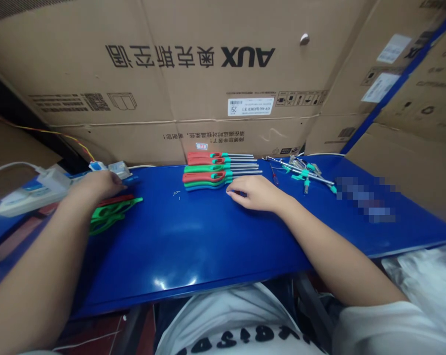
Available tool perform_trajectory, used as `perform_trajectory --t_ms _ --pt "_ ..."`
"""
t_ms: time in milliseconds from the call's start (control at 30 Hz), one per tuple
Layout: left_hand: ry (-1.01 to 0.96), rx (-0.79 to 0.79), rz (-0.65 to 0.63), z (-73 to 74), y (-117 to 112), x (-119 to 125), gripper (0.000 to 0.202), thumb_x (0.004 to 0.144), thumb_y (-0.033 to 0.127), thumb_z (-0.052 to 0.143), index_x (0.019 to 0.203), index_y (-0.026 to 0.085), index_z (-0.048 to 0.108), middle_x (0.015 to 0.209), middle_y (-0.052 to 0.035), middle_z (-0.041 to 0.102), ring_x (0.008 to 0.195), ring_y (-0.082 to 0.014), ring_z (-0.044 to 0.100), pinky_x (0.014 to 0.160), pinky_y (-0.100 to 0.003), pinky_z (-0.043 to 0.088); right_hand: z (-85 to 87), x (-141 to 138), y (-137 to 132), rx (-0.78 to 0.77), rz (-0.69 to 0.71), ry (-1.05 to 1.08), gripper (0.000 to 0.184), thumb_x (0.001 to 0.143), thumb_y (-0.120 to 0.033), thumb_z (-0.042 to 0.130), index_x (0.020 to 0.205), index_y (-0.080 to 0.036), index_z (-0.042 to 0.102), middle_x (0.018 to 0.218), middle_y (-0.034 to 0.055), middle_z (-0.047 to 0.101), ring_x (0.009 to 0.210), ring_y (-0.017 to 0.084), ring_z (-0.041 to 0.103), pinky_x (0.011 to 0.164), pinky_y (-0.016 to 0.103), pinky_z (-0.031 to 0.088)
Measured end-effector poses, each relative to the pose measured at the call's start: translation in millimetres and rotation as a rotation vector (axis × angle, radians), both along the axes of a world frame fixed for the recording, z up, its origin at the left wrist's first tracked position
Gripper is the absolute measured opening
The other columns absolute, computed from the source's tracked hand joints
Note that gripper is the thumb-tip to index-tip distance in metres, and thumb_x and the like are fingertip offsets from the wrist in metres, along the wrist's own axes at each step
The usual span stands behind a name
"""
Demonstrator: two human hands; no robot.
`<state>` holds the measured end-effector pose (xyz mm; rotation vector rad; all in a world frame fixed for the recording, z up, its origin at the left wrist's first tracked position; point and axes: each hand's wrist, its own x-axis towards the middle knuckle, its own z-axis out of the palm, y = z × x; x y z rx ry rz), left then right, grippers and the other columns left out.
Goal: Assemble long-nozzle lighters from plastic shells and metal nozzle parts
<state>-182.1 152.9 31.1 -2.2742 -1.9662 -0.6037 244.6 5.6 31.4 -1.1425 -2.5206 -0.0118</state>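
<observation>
Head view is looking forward and down over a large cardboard carton [171, 84] printed with AUX, which is standing behind a long blue surface [193, 246] and is leaning against more cartons on the right. A white power strip [34, 197] is lying at the far left, beyond the surface's near corner, with a cable running from it. At the middle of the surface's back edge, a stack of long-nozzle gas lighters [221, 170] with red, green and teal handles is lying flat, side by side, their long axes running left to right, the handles pointing left and the metal nozzles pointing right. The right hand [254, 193] is resting on the surface just beside the lower left end of the stack, its fingers [235, 196] loosely curled, close together and not clamped on anything. The left hand [99, 185] is reaching over the surface's left part, its fingers curling down out of sight, so whether they are closed on anything cannot be told. Green and red plastic lighter pieces [112, 214] are lying just below that hand, and a small heap of metal tubes with teal fittings [304, 172] is sitting to the right of the right hand.
</observation>
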Motion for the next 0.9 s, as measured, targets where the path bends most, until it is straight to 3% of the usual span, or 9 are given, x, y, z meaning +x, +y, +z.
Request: perform_trajectory --t_ms 67,133,200,233,333,433,600,700,900 --pt "0.046 -0.007 0.1 3.8 -4 9 0.035 0.072 0.047 0.069 0.055 0.019 0.057 0.054 -0.0052 0.057 0.081 -0.0293 0.06 0.084 -0.046 0.052 1.7 -1 -2 0.03 -0.009 0.007 0.023 0.098 -0.024 0.051 0.1 -0.018 0.073 0.1 0.0065 0.077 0.089 0.02 0.069 0.072 0.029 0.043" --pt "0.104 0.169 0.17 11.4 -16 28 0.022 0.077 0.038 0.064 0.069 0.017 0.062 0.092 -0.0146 0.069 0.107 -0.0362 0.057 0.094 -0.054 0.048 4.9 -2 -4 0.063 -0.027 0.022 0.023 0.098 -0.024 0.05 0.1 -0.018 0.072 0.099 0.0064 0.077 0.089 0.02 0.069 0.074 0.029 0.045" --pt "0.08 0.42 0.098 20.7 -36 55 0.018 0.082 0.033 0.059 0.084 0.016 0.062 0.129 -0.0197 0.062 0.128 -0.0397 0.047 0.1 -0.056 0.045 8.5 -4 -8 0.11 -0.036 0.058 0.025 0.1 -0.025 0.048 0.103 -0.019 0.072 0.1 0.0069 0.077 0.093 0.021 0.069 0.078 0.031 0.048" --pt "0.067 0.475 -0.012 25.0 -47 69 0.019 0.087 0.033 0.055 0.091 0.016 0.061 0.134 -0.0204 0.059 0.13 -0.0382 0.046 0.104 -0.056 0.044 9.9 -6 -10 0.147 -0.036 0.089 0.026 0.1 -0.026 0.047 0.108 -0.019 0.071 0.105 0.0078 0.076 0.097 0.021 0.068 0.08 0.031 0.049" --pt "0.009 0.523 -0.312 30.5 -84 111 0.017 0.097 0.03 0.043 0.099 0.016 0.054 0.133 -0.0201 0.06 0.132 -0.0328 0.049 0.113 -0.053 0.037 9.5 -15 -16 0.299 -0.036 0.23 0.034 0.1 -0.028 0.048 0.131 -0.02 0.061 0.129 0.0131 0.065 0.112 0.023 0.064 0.086 0.033 0.053" --pt "-0.042 0.414 -0.535 18.7 -117 142 0.013 0.1 0.03 0.043 0.101 0.02 0.05 0.128 -0.0158 0.063 0.12 -0.0306 0.058 0.104 -0.05 0.043 0.5 -26 -21 0.431 -0.017 0.265 0.043 0.098 -0.025 0.05 0.14 -0.022 0.052 0.137 0.0149 0.058 0.117 0.023 0.061 0.087 0.035 0.054" --pt "-0.089 0.092 -0.875 -17.3 -146 171 0.016 0.102 0.029 0.041 0.111 0.02 0.052 0.115 -0.011 0.064 0.108 -0.0247 0.06 0.096 -0.041 0.049 -15.7 -28 -22 0.636 0.199 0.119 0.025 0.095 -0.032 0.055 0.112 -0.019 0.069 0.099 0.0106 0.071 0.087 0.02 0.066 0.073 0.032 0.051" --pt "-0.08 0.003 -0.961 -30.3 -147 179 0.021 0.104 0.035 0.044 0.114 0.02 0.054 0.117 -0.0107 0.064 0.109 -0.0248 0.059 0.097 -0.041 0.049 -12.7 -20 -20 0.517 0.159 0.141 0.026 0.094 -0.04 0.055 0.098 -0.02 0.072 0.089 0.0078 0.069 0.074 0.017 0.063 0.066 0.029 0.047" --pt "-0.121 -0.07 -0.99 -41.4 -141 181 0.029 0.102 0.033 0.05 0.127 0.021 0.058 0.128 -0.0117 0.064 0.12 -0.0258 0.059 0.104 -0.044 0.05 2.0 -16 -24 0.033 0.15 0.015 0.025 0.094 -0.043 0.058 0.093 -0.02 0.069 0.093 0.0042 0.069 0.075 0.015 0.062 0.063 0.026 0.04"
